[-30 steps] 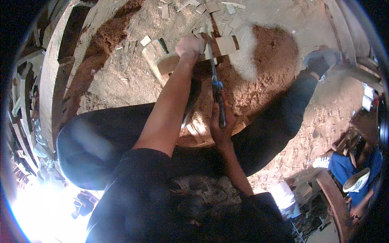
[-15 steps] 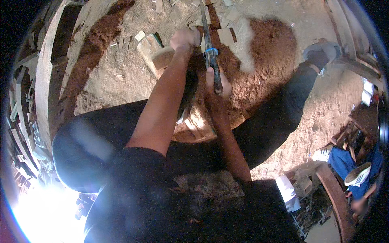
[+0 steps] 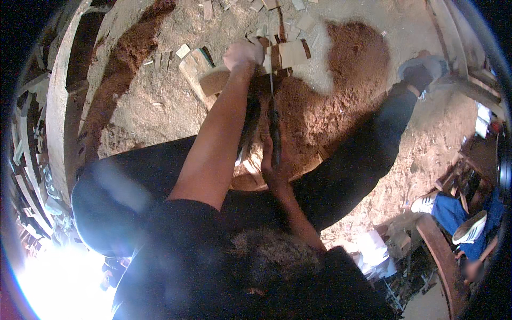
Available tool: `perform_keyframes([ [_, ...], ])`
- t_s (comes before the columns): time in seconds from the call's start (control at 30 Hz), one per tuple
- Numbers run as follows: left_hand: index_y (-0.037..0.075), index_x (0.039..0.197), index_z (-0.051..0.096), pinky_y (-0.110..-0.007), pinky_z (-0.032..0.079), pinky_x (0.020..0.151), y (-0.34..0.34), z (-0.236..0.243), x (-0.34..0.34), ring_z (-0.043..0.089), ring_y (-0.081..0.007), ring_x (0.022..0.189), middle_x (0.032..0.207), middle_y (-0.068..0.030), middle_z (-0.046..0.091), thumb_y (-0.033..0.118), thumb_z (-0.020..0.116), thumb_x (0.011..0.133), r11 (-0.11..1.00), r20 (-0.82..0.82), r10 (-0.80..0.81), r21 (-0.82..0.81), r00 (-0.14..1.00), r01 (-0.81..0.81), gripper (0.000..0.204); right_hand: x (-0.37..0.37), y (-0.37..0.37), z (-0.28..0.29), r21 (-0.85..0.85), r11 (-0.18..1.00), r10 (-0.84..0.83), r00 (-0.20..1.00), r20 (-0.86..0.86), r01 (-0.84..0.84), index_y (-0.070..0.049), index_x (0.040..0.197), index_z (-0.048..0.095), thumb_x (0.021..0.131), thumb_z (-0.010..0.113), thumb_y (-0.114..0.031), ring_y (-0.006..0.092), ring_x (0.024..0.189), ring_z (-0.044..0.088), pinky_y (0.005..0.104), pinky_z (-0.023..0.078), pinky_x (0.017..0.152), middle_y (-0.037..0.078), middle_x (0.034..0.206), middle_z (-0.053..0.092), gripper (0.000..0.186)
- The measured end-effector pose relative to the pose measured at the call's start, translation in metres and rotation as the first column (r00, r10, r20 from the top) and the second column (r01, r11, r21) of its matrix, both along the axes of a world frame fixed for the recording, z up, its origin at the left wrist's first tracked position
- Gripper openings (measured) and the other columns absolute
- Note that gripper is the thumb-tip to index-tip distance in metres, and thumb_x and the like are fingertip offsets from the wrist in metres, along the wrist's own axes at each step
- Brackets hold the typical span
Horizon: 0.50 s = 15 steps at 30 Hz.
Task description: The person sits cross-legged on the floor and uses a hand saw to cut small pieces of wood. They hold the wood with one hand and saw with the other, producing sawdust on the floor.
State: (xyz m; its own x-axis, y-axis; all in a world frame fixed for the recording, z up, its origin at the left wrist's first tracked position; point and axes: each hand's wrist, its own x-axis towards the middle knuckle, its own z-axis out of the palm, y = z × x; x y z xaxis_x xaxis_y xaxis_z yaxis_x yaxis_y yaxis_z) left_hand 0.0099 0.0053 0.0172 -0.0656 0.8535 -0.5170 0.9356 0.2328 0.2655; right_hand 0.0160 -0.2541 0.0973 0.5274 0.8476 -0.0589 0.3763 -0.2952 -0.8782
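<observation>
My left hand (image 3: 242,54) is closed over a small wooden piece among blocks, just left of a long, narrow saw blade (image 3: 271,85). A pale wooden board (image 3: 289,55) lies right of the blade, and a longer wooden block (image 3: 193,74) lies left of my hand. My right hand (image 3: 274,162) grips the saw's dark handle lower down, between my thighs. The exact piece under my left fingers is partly hidden.
Sawdust (image 3: 356,48) and wood offcuts (image 3: 208,9) are scattered over the ground. Curved timbers (image 3: 64,128) stand along the left, more lumber (image 3: 477,85) along the right. Another person's legs (image 3: 448,213) in blue trousers and pale shoes lie at the lower right, near a curved plank (image 3: 442,266).
My right hand pushed the saw forward at half a second ago and has since drawn back toward my body, slightly left of where it started. My left hand stays on the wood.
</observation>
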Motion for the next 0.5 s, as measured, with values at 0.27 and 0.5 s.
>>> perform_keyframes([
  [0.27,-0.001,0.112,0.071,-0.046,0.053,0.096,-0.005,0.007,-0.003,0.068,-0.0379,0.109,0.113,-0.0250,0.069,0.046,0.037,0.096,0.999,-0.014,-0.024,-0.035,1.000,0.023,0.060,0.014,0.041,0.006,-0.153,0.988,-0.008,0.999,0.041,0.014,0.004,0.134,0.055,0.103,0.053,-0.017,0.0165,0.079,0.064,0.0341,0.053,0.070,0.015,0.094,0.069,0.038],
  [0.5,-0.002,0.111,0.071,-0.045,0.053,0.095,-0.004,-0.010,-0.002,0.068,-0.0382,0.109,0.114,-0.0244,0.070,0.046,0.040,0.094,1.000,0.020,-0.024,0.003,1.000,0.024,0.060,0.013,0.020,0.003,-0.117,0.993,-0.052,0.982,-0.182,0.031,0.003,0.136,0.053,0.103,0.053,-0.016,0.0135,0.074,0.061,0.0301,0.050,0.065,0.011,0.088,0.068,0.038],
])
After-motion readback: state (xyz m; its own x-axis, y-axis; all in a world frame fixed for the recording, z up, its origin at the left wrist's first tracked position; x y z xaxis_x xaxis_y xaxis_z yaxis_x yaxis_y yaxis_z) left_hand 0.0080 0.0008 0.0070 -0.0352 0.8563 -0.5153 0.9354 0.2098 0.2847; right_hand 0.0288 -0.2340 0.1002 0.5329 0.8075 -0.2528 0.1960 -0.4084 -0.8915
